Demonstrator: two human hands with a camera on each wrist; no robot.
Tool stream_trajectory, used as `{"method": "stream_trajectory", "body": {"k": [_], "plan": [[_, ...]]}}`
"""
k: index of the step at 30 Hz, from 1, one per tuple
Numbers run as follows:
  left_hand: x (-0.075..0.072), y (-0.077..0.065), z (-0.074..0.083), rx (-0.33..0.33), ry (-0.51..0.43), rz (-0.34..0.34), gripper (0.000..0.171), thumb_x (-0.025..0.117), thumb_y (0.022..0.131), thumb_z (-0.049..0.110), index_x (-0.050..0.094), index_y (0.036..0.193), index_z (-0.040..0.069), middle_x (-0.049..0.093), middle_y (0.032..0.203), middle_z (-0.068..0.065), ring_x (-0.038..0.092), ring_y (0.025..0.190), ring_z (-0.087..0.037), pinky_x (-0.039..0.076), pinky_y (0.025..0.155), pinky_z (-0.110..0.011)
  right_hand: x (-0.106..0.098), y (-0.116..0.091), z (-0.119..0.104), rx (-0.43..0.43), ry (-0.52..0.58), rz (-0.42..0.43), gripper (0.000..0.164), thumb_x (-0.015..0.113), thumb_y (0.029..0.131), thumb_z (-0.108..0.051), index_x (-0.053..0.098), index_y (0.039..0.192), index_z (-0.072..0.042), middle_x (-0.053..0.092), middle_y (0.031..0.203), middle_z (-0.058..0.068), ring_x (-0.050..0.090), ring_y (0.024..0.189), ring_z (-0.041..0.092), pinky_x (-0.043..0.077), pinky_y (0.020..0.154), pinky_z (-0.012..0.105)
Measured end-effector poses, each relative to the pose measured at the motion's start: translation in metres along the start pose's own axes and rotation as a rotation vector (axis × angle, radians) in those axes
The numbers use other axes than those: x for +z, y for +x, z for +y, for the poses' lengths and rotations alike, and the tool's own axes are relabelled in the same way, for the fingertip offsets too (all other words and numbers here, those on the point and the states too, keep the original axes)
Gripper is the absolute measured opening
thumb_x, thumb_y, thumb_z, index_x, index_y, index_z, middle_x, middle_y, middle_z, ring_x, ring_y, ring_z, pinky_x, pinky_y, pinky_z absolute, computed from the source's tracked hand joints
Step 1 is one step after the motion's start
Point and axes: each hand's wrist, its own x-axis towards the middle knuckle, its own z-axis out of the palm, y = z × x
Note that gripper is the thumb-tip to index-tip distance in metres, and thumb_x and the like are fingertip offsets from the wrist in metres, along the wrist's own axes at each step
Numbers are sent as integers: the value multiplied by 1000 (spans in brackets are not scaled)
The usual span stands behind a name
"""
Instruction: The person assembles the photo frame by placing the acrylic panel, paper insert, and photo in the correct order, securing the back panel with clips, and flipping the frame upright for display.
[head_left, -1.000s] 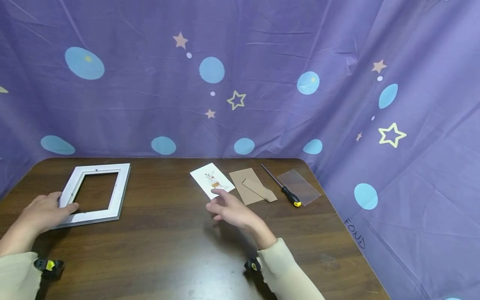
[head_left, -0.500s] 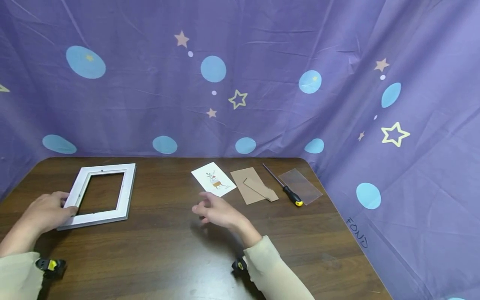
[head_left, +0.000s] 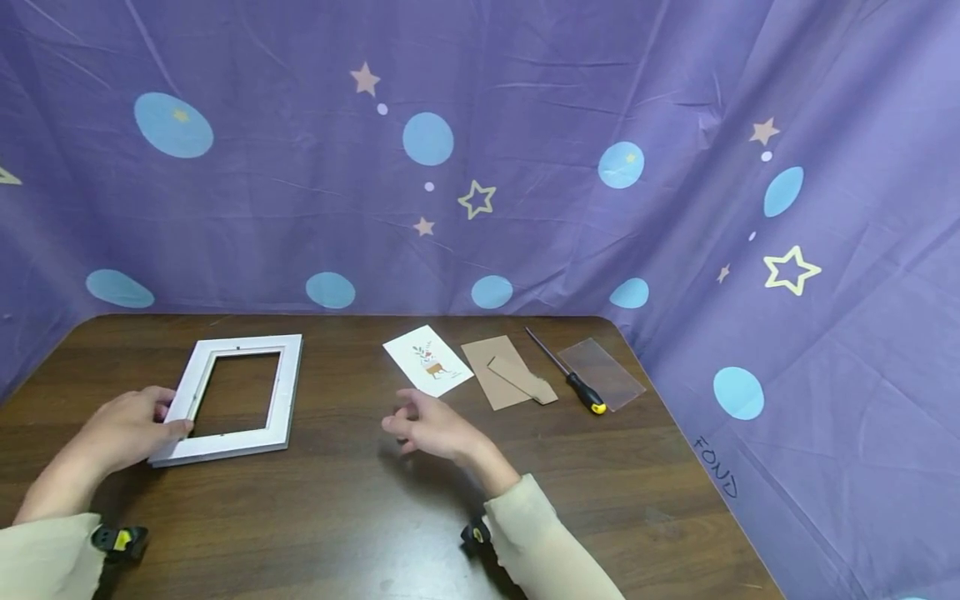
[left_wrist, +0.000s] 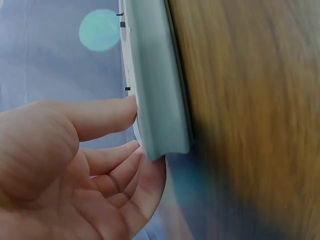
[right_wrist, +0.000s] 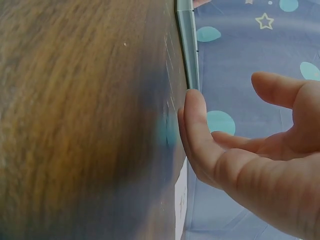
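A white picture frame (head_left: 288, 392) with a bare opening lies back side up at the left of the table, small dark tabs around its inner edge. My left hand (head_left: 131, 429) grips its left side, thumb on top and fingers around the outer edge; the left wrist view shows the thumb (left_wrist: 107, 117) pressing the frame's face. My right hand (head_left: 431, 429) hovers over the middle of the table with loosely bent fingers and holds nothing. Just beyond it lies a white card (head_left: 427, 360) printed with a plant and an animal-like figure.
Right of the card lie a brown backing board (head_left: 487, 383) with a cardboard stand piece (head_left: 525, 380) on it, a black and yellow screwdriver (head_left: 581, 390) and a clear sheet (head_left: 611, 379). A purple curtain (head_left: 480, 150) hangs behind the wooden table (head_left: 337, 517).
My left hand has slid the picture frame to the right. My right hand has moved left, away from the card, and then stayed nearly still.
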Motion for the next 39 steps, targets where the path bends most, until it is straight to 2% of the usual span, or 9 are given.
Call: {"method": "stream_trajectory", "body": {"k": [6,8,16,22,28,33,39], "plan": [[10,2,24,9,-15,-24,69,78,93,22,46,129,-28,63,102,-34,62,94,-47,54,73,-55,1,-1,-1,-4,-17,13,70,70,102,-15,35,157,8,69,105,13,75,96,43,67,83,36],[13,2,33,11,-24,-32,70,79,93,22,46,130,-27,63,102,-34,62,93,-47,55,74,-57,1,-1,-1,-6,-35,18,70,70,102,-16,36,157,8,68,106,12,76,94,42,67,82,35],[24,2,63,36,-47,-59,70,81,92,21,47,132,-26,63,103,-32,62,93,-42,57,75,-55,6,-3,-3,-16,-66,13,68,71,101,-15,37,156,9,64,114,15,76,92,42,68,79,34],[29,2,77,73,-43,-77,74,82,91,21,46,134,-27,65,100,-28,62,92,-40,57,76,-56,7,0,0,-2,-79,-3,71,71,102,-17,36,158,8,65,116,14,77,90,37,68,80,33],[37,2,91,105,-45,-72,73,83,90,22,48,133,-26,66,96,-22,63,89,-36,57,75,-52,8,0,1,17,-58,4,70,72,101,-16,37,157,8,65,113,12,76,86,34,68,78,35],[43,-1,105,131,-43,-72,71,84,89,23,50,131,-24,67,95,-20,64,90,-35,56,76,-51,8,-2,2,32,-86,-10,72,72,102,-20,35,158,8,66,107,10,75,78,28,67,76,33],[47,-4,123,151,-56,-87,68,85,89,23,53,129,-20,68,95,-16,64,91,-32,56,78,-51,6,-3,5,51,-72,5,71,71,102,-16,34,157,9,65,100,11,75,74,29,68,73,36]]}}
